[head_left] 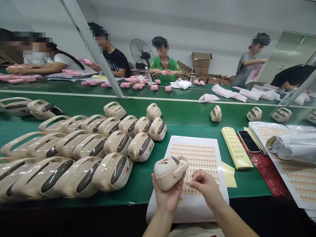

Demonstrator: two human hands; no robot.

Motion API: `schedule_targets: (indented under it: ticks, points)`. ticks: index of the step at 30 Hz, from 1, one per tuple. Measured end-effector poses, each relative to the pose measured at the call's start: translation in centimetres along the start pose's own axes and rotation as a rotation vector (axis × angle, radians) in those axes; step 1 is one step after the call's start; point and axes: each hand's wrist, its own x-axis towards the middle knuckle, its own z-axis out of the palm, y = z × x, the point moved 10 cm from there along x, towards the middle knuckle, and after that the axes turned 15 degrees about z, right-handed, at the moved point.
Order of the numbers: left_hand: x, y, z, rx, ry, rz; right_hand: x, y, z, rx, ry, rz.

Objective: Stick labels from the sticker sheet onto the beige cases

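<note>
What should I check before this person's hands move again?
1. Beige case supported: ok, the left hand cradles it from below.
2. Red design on the case visible: ok.
3. Anything small pinched in the right hand: cannot tell.
4. Sheet of small orange marks nearby: ok, it lies below both hands.
5. Phone off that sheet: ok, to its right.

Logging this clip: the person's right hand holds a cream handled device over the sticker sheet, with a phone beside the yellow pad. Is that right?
Wrong hand: the head view shows the left hand holding the cream handled device over the sticker sheet. The phone is indeed beside the yellow pad.
</note>
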Motion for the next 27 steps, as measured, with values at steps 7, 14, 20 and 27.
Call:
schedule_targets:
  ticks: [7, 14, 20, 27]
  points:
    - [-1.0, -2.4, -0.2, -0.112, 0.146, -0.125, 0.4, -2.1, -0.6, 0.163, 0.230, -0.001]
    - [-1.0, -2.4, 0.1, -0.078, 0.081, -0.118, 0.4, -2.3, -0.8, 0.105, 0.276, -0.048]
    - [-1.1, -2.9, 0.5, -0.138, 0.097, -0.142, 0.4, -1.1, -0.9, 0.153, 0.318, -0.085]
    - [-1.2, -3.0, 1.1, -0.129, 0.075, -0.136, 0.2, -0.7, -1.1, 0.126, 0.368, -0.112]
